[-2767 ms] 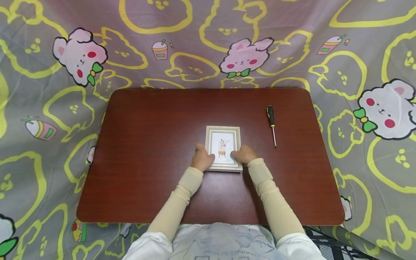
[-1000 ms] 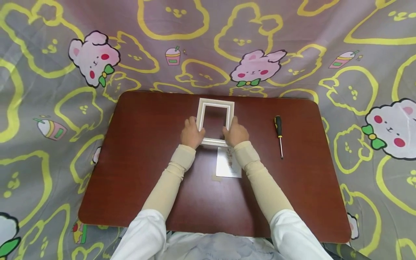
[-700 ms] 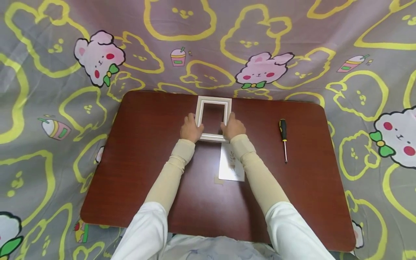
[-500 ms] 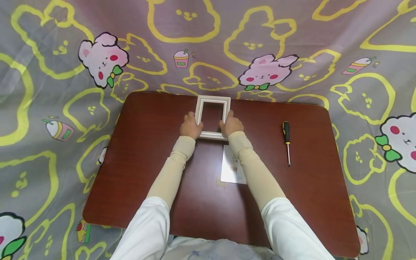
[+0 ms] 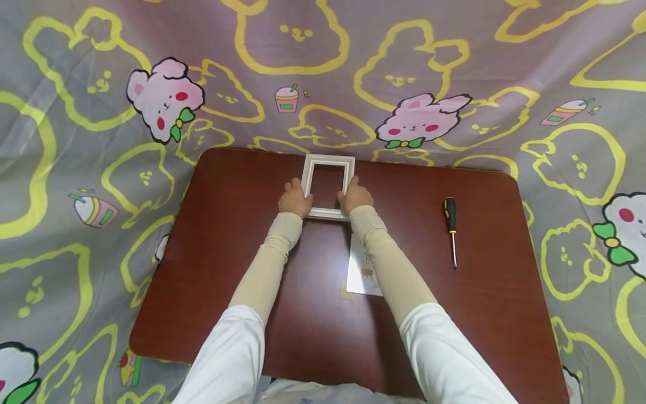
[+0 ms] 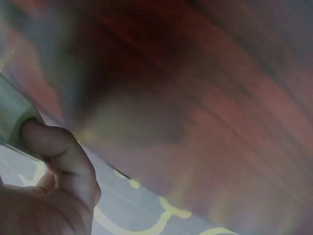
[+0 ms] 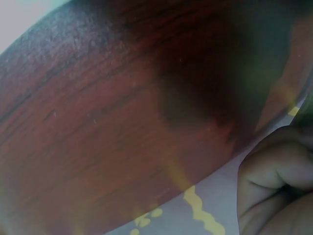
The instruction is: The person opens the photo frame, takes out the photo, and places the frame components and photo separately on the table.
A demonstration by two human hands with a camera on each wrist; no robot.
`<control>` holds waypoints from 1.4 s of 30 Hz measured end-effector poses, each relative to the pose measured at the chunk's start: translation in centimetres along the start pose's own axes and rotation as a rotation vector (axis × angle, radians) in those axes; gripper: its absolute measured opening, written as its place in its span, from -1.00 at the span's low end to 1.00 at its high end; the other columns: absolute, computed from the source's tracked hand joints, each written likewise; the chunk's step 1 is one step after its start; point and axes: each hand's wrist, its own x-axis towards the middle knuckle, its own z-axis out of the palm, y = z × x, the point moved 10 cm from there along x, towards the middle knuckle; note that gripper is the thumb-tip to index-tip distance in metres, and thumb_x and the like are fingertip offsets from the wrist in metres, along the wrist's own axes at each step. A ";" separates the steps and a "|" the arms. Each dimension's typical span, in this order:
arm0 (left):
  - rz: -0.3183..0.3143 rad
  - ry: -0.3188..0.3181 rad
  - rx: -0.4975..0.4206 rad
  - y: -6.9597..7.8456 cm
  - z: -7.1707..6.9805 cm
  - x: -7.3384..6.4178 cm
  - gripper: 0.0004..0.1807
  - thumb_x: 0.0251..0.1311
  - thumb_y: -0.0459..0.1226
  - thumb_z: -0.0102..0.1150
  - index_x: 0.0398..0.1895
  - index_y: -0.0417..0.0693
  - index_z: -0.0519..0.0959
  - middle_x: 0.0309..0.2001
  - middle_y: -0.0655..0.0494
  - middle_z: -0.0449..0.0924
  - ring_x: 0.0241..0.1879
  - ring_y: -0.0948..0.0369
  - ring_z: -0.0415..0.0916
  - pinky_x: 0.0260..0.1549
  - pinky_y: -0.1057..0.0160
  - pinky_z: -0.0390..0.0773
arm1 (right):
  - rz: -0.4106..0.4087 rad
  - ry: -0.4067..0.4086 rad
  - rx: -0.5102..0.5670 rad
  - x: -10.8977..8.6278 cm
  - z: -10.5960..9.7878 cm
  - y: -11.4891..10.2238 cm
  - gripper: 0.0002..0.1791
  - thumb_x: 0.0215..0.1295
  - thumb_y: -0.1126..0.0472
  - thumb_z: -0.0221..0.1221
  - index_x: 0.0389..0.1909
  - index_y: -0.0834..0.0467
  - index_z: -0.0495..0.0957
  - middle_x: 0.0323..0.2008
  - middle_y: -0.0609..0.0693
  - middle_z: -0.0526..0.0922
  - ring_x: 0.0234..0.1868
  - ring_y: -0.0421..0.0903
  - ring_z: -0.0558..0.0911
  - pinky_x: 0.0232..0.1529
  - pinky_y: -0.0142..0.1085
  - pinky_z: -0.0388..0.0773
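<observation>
In the head view a cream picture frame (image 5: 328, 213) with a bare opening is near the table's far edge. My left hand (image 5: 295, 198) grips its left side, thumb on the front. The right side is held by my right hand (image 5: 356, 196) in the same way. A white printed card (image 5: 359, 275) lies nearer to me, partly hidden under my right forearm. In the left wrist view the left hand's fingers (image 6: 68, 156) curl at the frame's pale edge (image 6: 14, 115). The right wrist view shows curled fingers of the right hand (image 7: 281, 181).
A black and yellow screwdriver (image 5: 451, 224) lies to the right on the brown table (image 5: 227, 252). A small beige piece (image 5: 347, 294) shows at the card's lower left corner. Cartoon-patterned cloth (image 5: 323, 67) hangs behind the table and at its sides.
First the frame lay mid-table with the printed picture inside it. Both hands have since carried the bare frame toward the far edge, leaving the card on the table. The head view has shifted slightly.
</observation>
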 end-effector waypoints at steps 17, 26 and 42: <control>-0.037 -0.054 0.012 -0.9 2.3 -0.3 -0.43 0.33 -0.06 0.25 0.21 -0.18 0.28 0.07 -0.28 0.40 -0.10 -0.21 0.57 -0.16 -0.14 0.56 | 0.056 -0.035 0.012 -0.8 1.8 1.0 -0.26 0.47 -0.05 0.12 0.41 0.34 0.12 -0.05 0.42 0.64 -0.03 0.34 0.64 -0.04 0.11 0.56; -0.066 -0.040 -0.035 -1.0 2.1 -0.6 -0.37 0.30 -0.01 0.29 0.27 -0.12 0.30 0.08 -0.26 0.41 0.00 -0.21 0.52 -0.11 -0.14 0.53 | 0.030 -0.058 0.039 -0.9 1.8 1.3 -0.19 0.50 -0.11 0.08 0.47 0.34 0.02 0.00 0.44 0.62 0.02 0.35 0.62 0.04 0.10 0.53; -0.163 -0.019 -0.269 -6.6 -0.2 -3.6 -0.43 0.41 -0.04 0.05 0.29 -0.21 0.28 0.16 -0.32 0.45 0.10 -0.26 0.47 0.08 -0.15 0.42 | 0.046 -0.153 0.159 -2.1 -0.7 9.6 -0.18 0.57 -0.16 -0.11 0.54 0.37 -0.02 0.37 0.47 0.28 0.35 0.38 0.33 0.34 0.12 0.26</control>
